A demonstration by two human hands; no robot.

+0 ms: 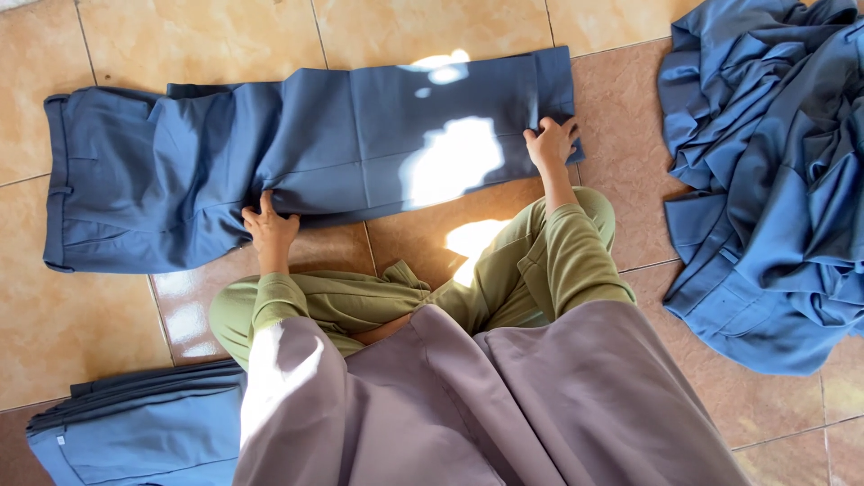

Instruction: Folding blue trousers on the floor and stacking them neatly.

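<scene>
Glossy tan floor tiles (pixel 108 342) are serving as the work surface, with patches of sunlight falling across them. At the lower left, a neat stack of folded blue garments (pixel 135 427) is sitting beside the person's knee, squared up so the pile stays tidy. Stretched flat across the tiles ahead, a pair of blue trousers (pixel 180 162) is lying with its waistband at the left and its hems at the right, legs laid one over the other so the cloth spreads without wrinkles. The left hand (pixel 268 227) is pressing on the near edge around the thigh, fingers loosely curled and pinning the fabric rather than closing round it. The right hand (pixel 551 142) is resting on the hem end, fingers bent over the cloth; whether it is pinching the edge I cannot tell. Farther right, a rumpled heap of blue clothing (pixel 765 180) is lying loose, well apart from the stack.
</scene>
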